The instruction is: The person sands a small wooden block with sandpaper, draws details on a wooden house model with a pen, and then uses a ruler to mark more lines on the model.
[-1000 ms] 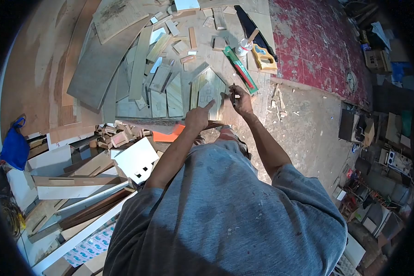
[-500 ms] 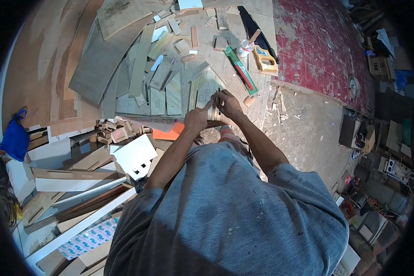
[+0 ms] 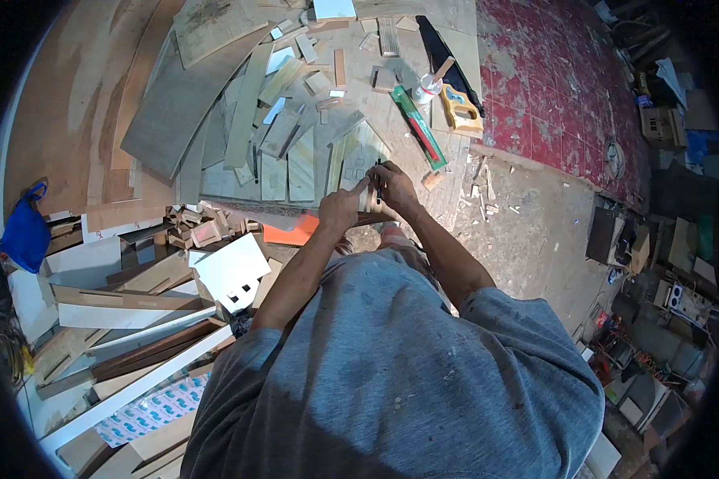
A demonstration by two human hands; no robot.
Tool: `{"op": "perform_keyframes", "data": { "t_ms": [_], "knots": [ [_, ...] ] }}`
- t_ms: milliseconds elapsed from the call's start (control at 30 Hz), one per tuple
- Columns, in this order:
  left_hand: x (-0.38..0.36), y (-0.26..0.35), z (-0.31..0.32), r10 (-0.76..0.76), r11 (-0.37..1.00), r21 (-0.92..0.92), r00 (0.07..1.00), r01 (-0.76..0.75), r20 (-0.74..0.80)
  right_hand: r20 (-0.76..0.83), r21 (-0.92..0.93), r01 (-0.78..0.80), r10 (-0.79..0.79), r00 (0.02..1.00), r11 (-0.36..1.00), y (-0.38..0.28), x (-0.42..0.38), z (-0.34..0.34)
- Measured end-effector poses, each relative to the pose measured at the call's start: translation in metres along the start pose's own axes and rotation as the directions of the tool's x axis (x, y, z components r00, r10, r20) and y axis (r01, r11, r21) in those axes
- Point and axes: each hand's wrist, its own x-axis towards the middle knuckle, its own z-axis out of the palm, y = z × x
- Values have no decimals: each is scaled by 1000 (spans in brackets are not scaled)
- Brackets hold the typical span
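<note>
A pale wooden board [image 3: 365,150] with small drawn squares lies at the near edge of the worktable. My left hand [image 3: 339,210] is closed at the board's near edge, one finger stretched across the wood towards my other hand. In my right hand [image 3: 397,189], pinched between bent fingers, is a slim dark pencil [image 3: 379,185] held nearly upright over the board. Its tip is too small to make out. More pale wood pieces [image 3: 301,169] lie side by side to the left of the board.
To the right are a green-and-red package [image 3: 419,128], a clear jar [image 3: 427,88] with a stick in it and a yellow-handled saw [image 3: 461,109]. Large plywood sheets [image 3: 180,104] lie at the left. Offcuts and a white panel [image 3: 230,267] are piled beside my left arm.
Both hands stay together at the board with almost the same grip. The pencil has shifted very slightly, and the whole view has tilted a little.
</note>
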Motion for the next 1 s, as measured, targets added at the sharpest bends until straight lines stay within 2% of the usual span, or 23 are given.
{"op": "perform_keyframes", "data": {
  "t_ms": [200, 267, 300, 367, 400, 433, 500, 567, 633, 700, 833, 1000],
  "knots": [
    [1, -2, 6, 11, 1000, 13, 999, -11, -31, 35, -18, -10, 11, 999, 1000, -1, 0, -2],
    [2, -2, 5, 8, 999, 40, 1000, -7, -29, -6, -12, 165, -165, 986, 986, 6, 2, -6],
    [4, -4, 7, 2, 999, 35, 999, -1, -35, -1, -13, 173, -173, 985, 985, 6, 6, -11],
    [4, -6, 13, 28, 999, 49, 994, -23, -107, -45, 370, -76, 99, 994, 926, 7, 13, -23],
    [4, -8, 17, 23, 999, 44, 994, -18, -104, 100, 515, -233, 212, 972, 825, 9, 19, -28],
    [5, -10, 20, 31, 999, 45, 993, -26, -113, 206, 600, -322, 247, 947, 732, 10, 25, -35],
    [8, -11, 24, 40, 998, 48, 991, -35, -128, 277, 640, -383, 265, 924, 667, 9, 35, -37],
    [9, -11, 27, 45, 995, 92, 985, -29, -169, 323, 630, -410, 257, 911, 659, 10, 41, -36],
    [7, -9, 22, 29, 995, 94, 989, -15, -145, 367, 620, -435, 249, 896, 653, 13, 44, -32],
    [6, -6, 17, 15, 995, 96, 993, -4, -117, 392, 516, -448, 263, 881, 730, 13, 45, -29],
    [4, -4, 12, 4, 993, 119, 997, 6, -82, 375, 555, -441, 261, 889, 706, 14, 45, -24],
    [5, -3, 11, -2, 990, 141, 997, 12, -71, 359, 521, -357, 181, 916, 775, 22, 43, -17]
  ]
}}
